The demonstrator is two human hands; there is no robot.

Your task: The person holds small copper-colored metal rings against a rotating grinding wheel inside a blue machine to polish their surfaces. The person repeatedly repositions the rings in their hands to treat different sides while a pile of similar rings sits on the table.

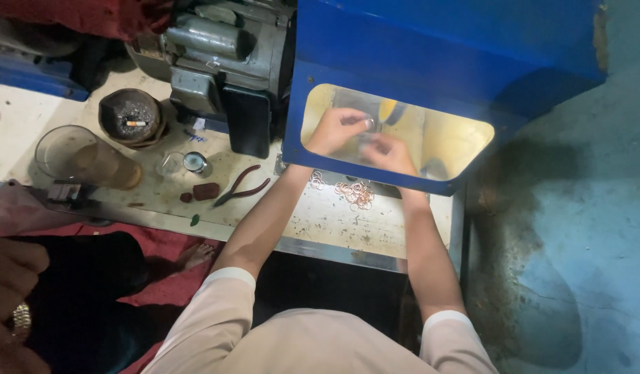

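Both my hands are inside the lit opening of the blue machine housing (431, 62), close together. My left hand (339, 129) is curled, fingertips pinched on a small ring (369, 122) that sits at their very tips, toward my right hand. My right hand (388, 152) lies just beside and slightly nearer me, fingers bent; I cannot tell whether they grip anything. Behind both wrists, on the worn bench (334, 225), the loose copper rings (356, 193) lie scattered, nearer my right forearm. The pliers (242, 187) rest well off past my left arm.
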